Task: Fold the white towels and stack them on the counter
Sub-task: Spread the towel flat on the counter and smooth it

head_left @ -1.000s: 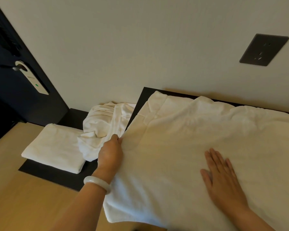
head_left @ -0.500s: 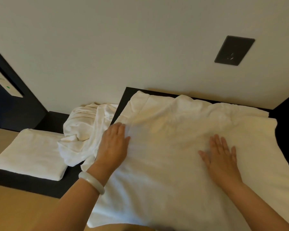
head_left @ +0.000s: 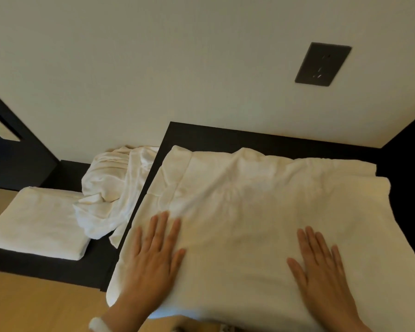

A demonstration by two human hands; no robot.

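you are pressing left hand [head_left: 153, 257] and right hand [head_left: 321, 267] flat, fingers straight, gripping nothing, on the spread towel [head_left: 261, 207] covering the surface [head_left: 249, 140]. one folded towel [head_left: 34, 224] is lying left; a crumpled towel [head_left: 108, 188] is awaiting folding.

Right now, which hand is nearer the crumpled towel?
Left. The left hand lies flat on the spread towel right of the crumpled towel; right hand lies flat farther right.
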